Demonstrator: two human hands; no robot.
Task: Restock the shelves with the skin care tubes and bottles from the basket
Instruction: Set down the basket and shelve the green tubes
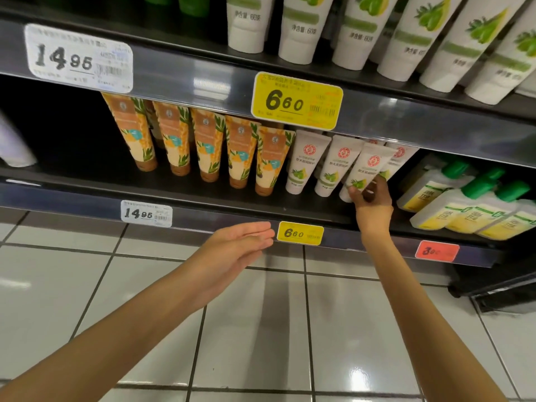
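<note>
Both bare forearms are cut off by the lower edge, above glossy white floor tiles (261,329) with dark grout. The left hand (240,242) hovers in front of the lower dark metal shelf (203,195), holding nothing, fingers straight and pressed together, their tips just beside a small yellow paper price tag (299,233). The right hand (372,204) reaches onto that shelf, thumb and curled fingers pinching the bottom end of a tilted white plastic tube with a red round logo and green leaf print (369,163). Its cap is hidden by the fingers, and whether it touches the shelf cannot be told. Two matching white tubes (304,161) stand cap-down to its left, and another is partly hidden behind it. Further left stands a row of orange patterned tubes with brown caps (208,149); to the right lie pale squarish bottles with green caps (470,198). Above, larger white tubes (301,27) are cropped at the top, and the fine print on their labels is blurred.
</note>
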